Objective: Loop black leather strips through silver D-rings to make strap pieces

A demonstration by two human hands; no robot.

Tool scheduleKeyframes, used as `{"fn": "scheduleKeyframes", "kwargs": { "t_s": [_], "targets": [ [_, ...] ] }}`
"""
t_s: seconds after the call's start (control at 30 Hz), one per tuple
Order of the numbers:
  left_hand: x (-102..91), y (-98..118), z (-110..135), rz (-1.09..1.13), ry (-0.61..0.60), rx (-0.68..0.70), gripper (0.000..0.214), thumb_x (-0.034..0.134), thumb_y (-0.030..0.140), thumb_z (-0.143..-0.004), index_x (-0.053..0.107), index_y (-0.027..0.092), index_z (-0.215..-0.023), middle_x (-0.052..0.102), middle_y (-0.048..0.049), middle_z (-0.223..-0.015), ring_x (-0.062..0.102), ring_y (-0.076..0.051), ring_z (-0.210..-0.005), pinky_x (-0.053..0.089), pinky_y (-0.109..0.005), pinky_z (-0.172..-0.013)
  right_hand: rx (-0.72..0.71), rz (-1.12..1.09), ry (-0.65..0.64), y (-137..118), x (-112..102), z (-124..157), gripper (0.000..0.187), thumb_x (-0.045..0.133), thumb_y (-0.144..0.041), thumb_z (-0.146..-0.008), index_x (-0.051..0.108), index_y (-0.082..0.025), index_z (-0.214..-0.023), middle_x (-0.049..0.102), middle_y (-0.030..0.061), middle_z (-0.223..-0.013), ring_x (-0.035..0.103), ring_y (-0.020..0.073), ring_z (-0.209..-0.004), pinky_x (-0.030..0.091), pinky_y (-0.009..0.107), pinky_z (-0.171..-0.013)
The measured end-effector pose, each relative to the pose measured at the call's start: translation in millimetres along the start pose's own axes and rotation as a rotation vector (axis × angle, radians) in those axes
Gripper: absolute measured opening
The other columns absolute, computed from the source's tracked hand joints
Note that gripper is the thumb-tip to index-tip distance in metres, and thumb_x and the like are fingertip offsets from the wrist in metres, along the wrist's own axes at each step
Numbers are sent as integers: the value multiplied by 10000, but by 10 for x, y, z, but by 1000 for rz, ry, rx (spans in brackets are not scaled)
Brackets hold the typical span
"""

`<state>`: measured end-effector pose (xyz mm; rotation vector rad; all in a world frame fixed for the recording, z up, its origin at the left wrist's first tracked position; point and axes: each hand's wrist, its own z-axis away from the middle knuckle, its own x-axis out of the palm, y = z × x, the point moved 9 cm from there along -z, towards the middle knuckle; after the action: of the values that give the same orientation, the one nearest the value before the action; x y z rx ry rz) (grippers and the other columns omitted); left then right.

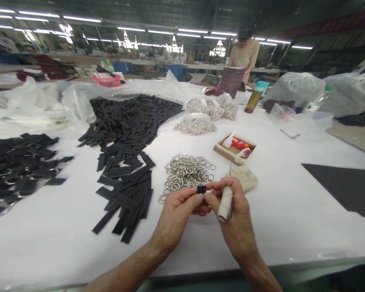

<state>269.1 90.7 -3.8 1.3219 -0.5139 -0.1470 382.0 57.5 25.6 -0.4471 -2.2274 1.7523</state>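
Observation:
Between the fingertips of both hands is a small black strip (201, 189), bent over. My left hand (182, 205) pinches it from the left, and my right hand (231, 202) pinches it from the right. Tucked in my right hand is a tool with a pale wrapped handle (225, 204), its thin metal tip pointing away from me. Just beyond my fingers lies a heap of silver metal rings (187, 172). Left of it spreads a large pile of flat black strips (130, 178). Whether a ring sits inside the bent strip is hidden by my fingers.
Black tabs with rings (24, 166) lie at far left. A small box with a red tube (235, 150) and a yellowish cloth (245, 178) are to the right. Bagged rings (196, 123), a bottle (255, 97) and black sheet (343, 190) lie around; a person (241, 61) stands beyond.

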Motion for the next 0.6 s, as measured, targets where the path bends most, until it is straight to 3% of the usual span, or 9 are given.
{"fn": "scheduleKeyframes", "kwargs": {
  "t_s": [0.27, 0.37, 0.43, 0.53, 0.6],
  "targets": [
    [23, -15, -4, -104, -16, -13, 210, 567, 284, -823, 695, 118, -835, 670, -54, -715, 636, -178, -704, 509, -280, -687, 5, 70, -31, 4, 13, 4, 130, 587, -165, -795, 495, -232, -858, 511, -70, -678, 493, 81, -582, 430, 183, -549],
    [-9, 14, -1, -287, 4, -22, 229, 539, 304, -829, 660, 140, -723, 600, -13, -634, 564, -135, -550, 442, -232, -516, -43, 123, -15, -21, -20, 0, 130, 586, -165, -793, 501, -232, -865, 493, -72, -659, 480, 83, -578, 412, 184, -541],
    [-52, 128, -3, -458, 47, 64, 253, 552, 315, -823, 641, 159, -644, 538, 9, -607, 513, -119, -545, 400, -220, -500, -58, 150, -14, -27, -41, -7, 135, 593, -168, -790, 504, -231, -870, 486, -73, -658, 470, 82, -576, 405, 183, -540],
    [-92, 271, -12, -556, 93, 176, 161, 617, 305, -776, 685, 179, -701, 572, -11, -778, 521, -127, -664, 422, -216, -555, -49, 156, -20, -19, -64, -19, 141, 604, -175, -786, 502, -230, -865, 494, -72, -681, 465, 77, -585, 405, 181, -551],
    [-85, 197, -47, -420, 46, 92, 167, 633, 296, -753, 697, 179, -854, 605, -41, -919, 555, -133, -652, 443, -220, -500, -38, 139, -32, -12, -64, -24, 142, 603, -173, -789, 499, -232, -866, 505, -73, -695, 468, 74, -589, 405, 179, -551]
  ]
}}
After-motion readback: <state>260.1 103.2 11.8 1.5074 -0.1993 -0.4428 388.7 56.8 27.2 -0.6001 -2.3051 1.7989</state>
